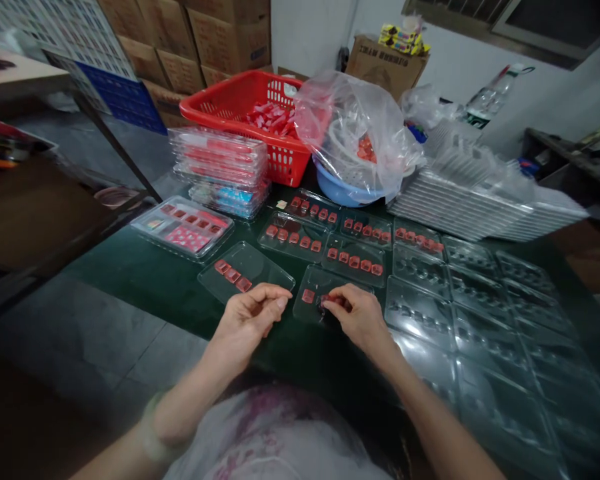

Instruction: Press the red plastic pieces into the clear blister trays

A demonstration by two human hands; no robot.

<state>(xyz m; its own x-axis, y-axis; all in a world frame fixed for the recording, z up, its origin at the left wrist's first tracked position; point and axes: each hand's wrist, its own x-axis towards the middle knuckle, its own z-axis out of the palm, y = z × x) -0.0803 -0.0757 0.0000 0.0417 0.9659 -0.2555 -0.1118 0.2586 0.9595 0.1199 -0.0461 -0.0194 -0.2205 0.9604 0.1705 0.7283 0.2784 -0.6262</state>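
Over a clear plastic blister tray (307,317) in front of me, my right hand (360,317) pinches a small dark-red piece (325,301) at its row of hollows. One red cube-like piece (308,295) sits in that tray, left of my fingertips. My left hand (255,317) is closed in a pinch between this tray and another clear tray (260,267); whatever its fingers hold is hidden. That left tray lies at an angle, with several red pieces (233,275) in a row. Behind, more trays (300,245) carry full rows of red pieces.
Clear trays (420,303) with unfilled hollows cover the table's right side. Behind stand a red basket (230,123) of pink-red pieces, a blue basin (340,190) under plastic film, and stacked clear trays (445,207). Filled packs (220,160) are piled at left, near a closed pack (183,227).
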